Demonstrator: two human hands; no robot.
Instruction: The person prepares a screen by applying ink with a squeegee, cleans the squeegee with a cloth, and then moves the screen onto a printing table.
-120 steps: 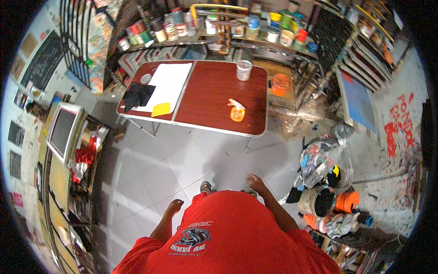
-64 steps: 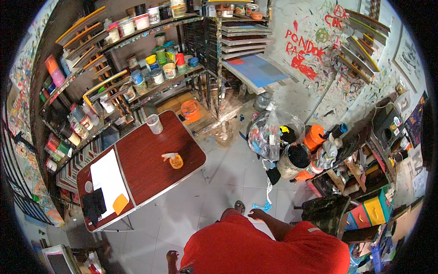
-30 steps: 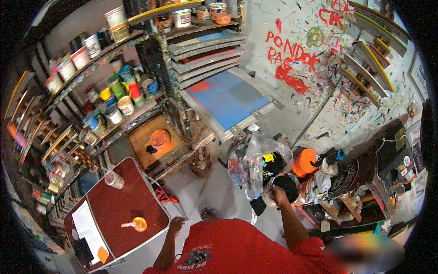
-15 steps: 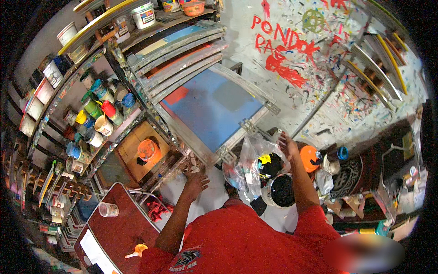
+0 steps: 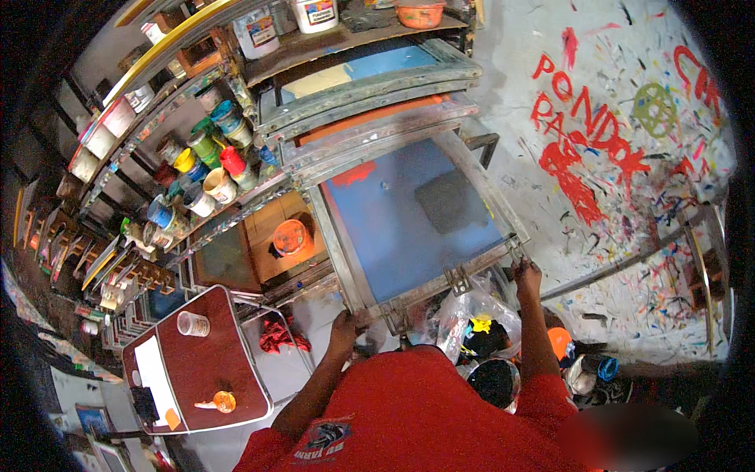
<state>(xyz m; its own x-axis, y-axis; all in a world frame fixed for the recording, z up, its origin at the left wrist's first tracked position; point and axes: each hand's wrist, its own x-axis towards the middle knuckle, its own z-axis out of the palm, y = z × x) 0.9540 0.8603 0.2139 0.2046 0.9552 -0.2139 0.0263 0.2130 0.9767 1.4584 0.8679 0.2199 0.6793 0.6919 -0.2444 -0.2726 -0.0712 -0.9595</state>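
Note:
A screen-printing frame (image 5: 413, 212) lies tilted in front of me, with blue mesh, a red patch and a dark grey patch. Metal clips (image 5: 457, 280) are fixed along its near rail. At the near left corner, my left hand (image 5: 344, 330) is closed on the rail; its fingertips are partly hidden. My right hand (image 5: 527, 279) grips the near right corner, beside another clip. Behind, more screen frames (image 5: 370, 86) are stacked on the rack. Below the near rail hangs a clear plastic bag (image 5: 456, 330), next to a bucket with a black inside (image 5: 495, 383).
Paint pots (image 5: 220, 185) crowd a shelf on the left, above an orange tub (image 5: 291, 237). A folding table (image 5: 236, 370) with a plastic cup (image 5: 193, 323) stands at lower left. On the right is a paint-spattered wall (image 5: 613, 141). White tubs (image 5: 316, 14) sit on the top shelf.
Both hands, spread and apart from the frame before, have closed on its near corners. My view has turned, so rack and wall sit differently. The screen frame looks nearer.

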